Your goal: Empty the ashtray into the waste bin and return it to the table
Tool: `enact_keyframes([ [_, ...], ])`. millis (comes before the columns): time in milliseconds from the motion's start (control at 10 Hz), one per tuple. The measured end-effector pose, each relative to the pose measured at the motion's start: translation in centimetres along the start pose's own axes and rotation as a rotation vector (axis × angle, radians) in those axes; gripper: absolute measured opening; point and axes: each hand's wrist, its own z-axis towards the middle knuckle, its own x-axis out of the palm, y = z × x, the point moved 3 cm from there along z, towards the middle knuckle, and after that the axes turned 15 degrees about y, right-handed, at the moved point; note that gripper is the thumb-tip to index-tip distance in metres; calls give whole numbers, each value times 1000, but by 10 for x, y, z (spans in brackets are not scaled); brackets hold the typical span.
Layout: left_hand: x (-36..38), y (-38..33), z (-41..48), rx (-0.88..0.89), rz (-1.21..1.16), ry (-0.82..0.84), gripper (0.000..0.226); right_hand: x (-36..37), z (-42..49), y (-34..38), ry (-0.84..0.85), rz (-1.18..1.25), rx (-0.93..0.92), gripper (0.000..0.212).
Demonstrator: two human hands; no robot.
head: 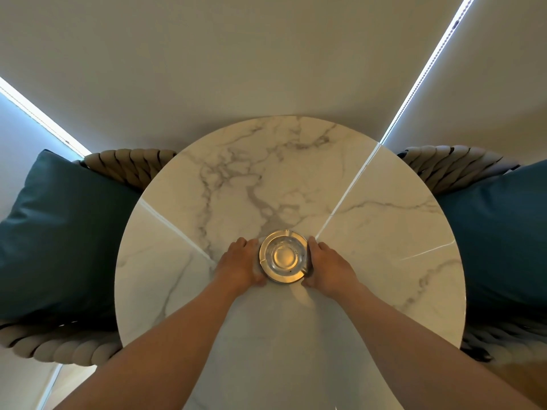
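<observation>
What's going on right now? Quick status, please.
Left hand and right hand cupping ashtray from both sides. Ashtray on table, nearly empty. No bin in view, nothing in the way.

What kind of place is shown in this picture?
Probably a hotel or home lounge corner: a round marble table holding an ashtray, flanked by woven-rope chairs with teal cushions.
</observation>
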Motion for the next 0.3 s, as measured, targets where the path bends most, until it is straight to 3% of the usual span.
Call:
enact_keyframes([
  [100,2,6,-4,-8,7,14,98,0,-1,-6,4,36,22,96],
  [200,2,14,-13,-8,-30,-4,89,-3,-10,-12,35,70,46,93],
  [300,8,24,-23,-9,-91,-28,65,-1,-22,-25,-1,96,37,88],
])
